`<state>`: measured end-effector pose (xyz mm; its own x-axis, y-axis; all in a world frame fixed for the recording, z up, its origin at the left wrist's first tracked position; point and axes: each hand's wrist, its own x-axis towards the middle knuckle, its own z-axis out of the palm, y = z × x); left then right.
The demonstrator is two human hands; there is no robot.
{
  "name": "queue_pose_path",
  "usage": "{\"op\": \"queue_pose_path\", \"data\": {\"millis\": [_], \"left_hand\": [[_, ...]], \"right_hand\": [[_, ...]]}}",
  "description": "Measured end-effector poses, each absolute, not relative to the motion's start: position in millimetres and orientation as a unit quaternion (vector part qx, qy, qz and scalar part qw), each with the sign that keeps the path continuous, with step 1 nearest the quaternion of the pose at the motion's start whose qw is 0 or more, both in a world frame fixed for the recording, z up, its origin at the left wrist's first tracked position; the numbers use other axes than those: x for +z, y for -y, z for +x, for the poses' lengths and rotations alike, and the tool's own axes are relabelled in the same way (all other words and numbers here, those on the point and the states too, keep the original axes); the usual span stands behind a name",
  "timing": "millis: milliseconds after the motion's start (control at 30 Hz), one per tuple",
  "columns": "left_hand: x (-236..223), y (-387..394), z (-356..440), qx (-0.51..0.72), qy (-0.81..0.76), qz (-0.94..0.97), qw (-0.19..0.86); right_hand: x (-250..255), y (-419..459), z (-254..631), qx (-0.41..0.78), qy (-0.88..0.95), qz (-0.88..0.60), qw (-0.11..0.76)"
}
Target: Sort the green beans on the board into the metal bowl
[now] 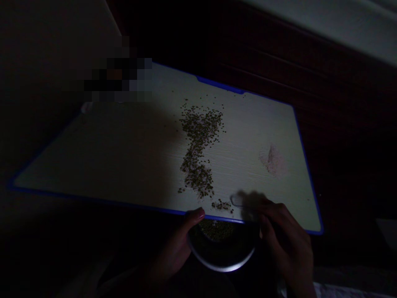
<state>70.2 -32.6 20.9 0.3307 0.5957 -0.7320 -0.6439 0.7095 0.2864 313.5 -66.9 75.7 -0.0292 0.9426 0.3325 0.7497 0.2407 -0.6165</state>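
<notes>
A pale board with a blue rim [102,201] lies in front of me in dim light. A long heap of small green-brown grains [200,149] is spread down its middle. A few more grains [221,205] lie near the front rim. Just under that rim my left hand [176,248] holds a round metal bowl [221,258] with grains in it, thumb on the bowl's rim. My right hand [285,240] rests at the board's front edge beside the bowl, fingers curled and blurred; what they hold, if anything, is hidden.
A small pinkish powdery patch [273,160] lies on the right of the board. Dark wooden furniture [279,62] stands behind it. A pale surface [341,25] runs across the top right. The left part of the board is in shadow.
</notes>
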Motion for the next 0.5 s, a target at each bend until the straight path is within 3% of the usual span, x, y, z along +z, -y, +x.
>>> {"op": "queue_pose_path", "data": {"millis": [500], "left_hand": [[19.9, 33.0, 71.2, 0.383, -0.443, -0.026, 0.810]], "right_hand": [[73.5, 76.5, 313.4, 0.128, 0.712, -0.594, 0.350]]}}
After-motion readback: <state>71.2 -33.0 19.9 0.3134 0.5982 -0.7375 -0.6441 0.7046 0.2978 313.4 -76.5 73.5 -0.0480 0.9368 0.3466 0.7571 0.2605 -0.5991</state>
